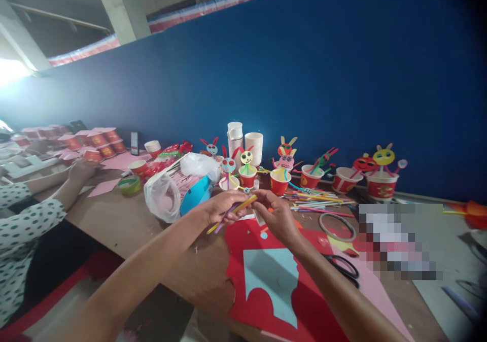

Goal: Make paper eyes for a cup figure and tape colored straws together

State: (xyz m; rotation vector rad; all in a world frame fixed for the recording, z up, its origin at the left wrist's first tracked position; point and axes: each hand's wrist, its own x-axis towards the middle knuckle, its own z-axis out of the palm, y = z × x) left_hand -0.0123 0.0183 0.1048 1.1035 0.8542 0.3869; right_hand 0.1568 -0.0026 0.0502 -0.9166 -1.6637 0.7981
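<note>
My left hand [227, 205] is closed round a few thin straws, one yellow [246, 203] and at least one purple. They slant up to the right across the fingers. At their upper end, my right hand [277, 215] has its fingertips pinched together; exactly what lies between them is partly hidden. Below both hands is red paper [238, 281] with a cut light-blue sheet [271, 271] on top. Black-handled scissors [344, 268] lie by my right forearm. Several loose coloured straws [319, 200] are spread beyond my right hand.
Red paper cups [280, 183] with paper animal figures stand along the blue wall [304, 78]. A plastic bag [163, 197] of pink strips sits left of my hands. A tape roll [337, 227] lies right. A co-worker's hand [81, 172] is at the far left.
</note>
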